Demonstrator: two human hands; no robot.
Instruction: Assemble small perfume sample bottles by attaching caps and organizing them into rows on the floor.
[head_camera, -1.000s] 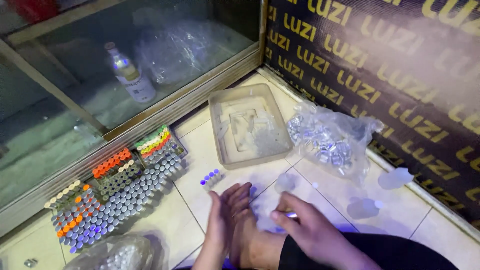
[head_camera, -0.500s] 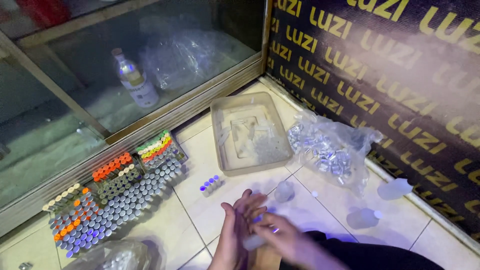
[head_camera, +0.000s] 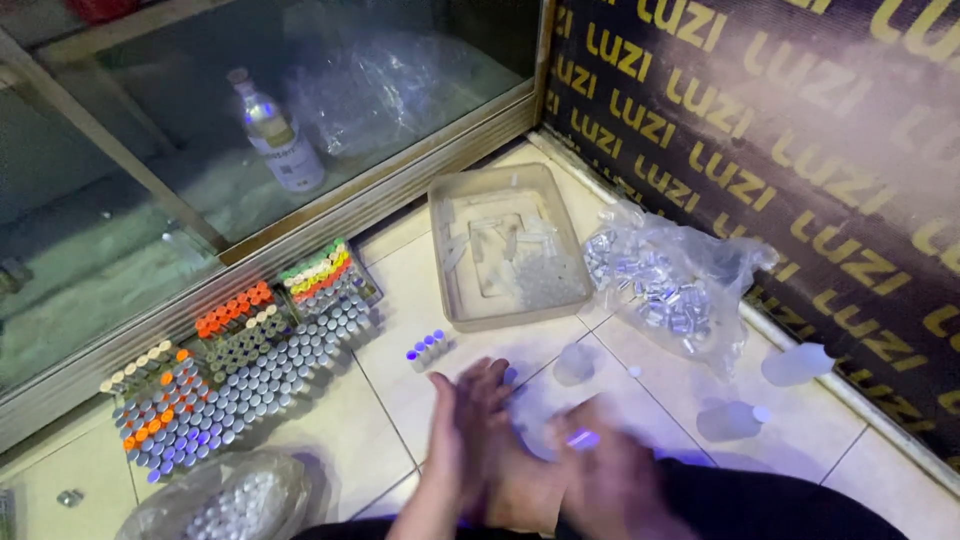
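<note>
Head view: a tiled floor (head_camera: 440, 310) is seen from above, and both hands are held low at the bottom centre of the frame. The left hand (head_camera: 470, 440) is held flat with the fingers stretched out and nothing gripped in it. The right hand (head_camera: 610, 475) is badly blurred, so whether it is open or closed cannot be told; a small vial with a violet glowing tip (head_camera: 582, 438) is seen at its fingers. Just above the left hand, a short row of small vials (head_camera: 428, 350) is set on the tile, apart from the hands. To the left, a large packed block of capped vials (head_camera: 230, 365), with silver, orange, green and yellow caps, is laid along the metal edge of a glass cabinet (head_camera: 300, 130), inside which a plastic bottle (head_camera: 275, 135) is stood. A shallow beige tray (head_camera: 505, 245) is placed in the upper centre, and a clear bag of silver caps (head_camera: 665, 285) is slumped just to its right, against the patterned dark wall (head_camera: 800, 150). Two pale plastic bottles (head_camera: 795, 365) are laid at the right near the wall's foot. Another bag of vials (head_camera: 225, 500) is seen at the bottom left. Open tile is left between the tray, the block of vials and the hands.
</note>
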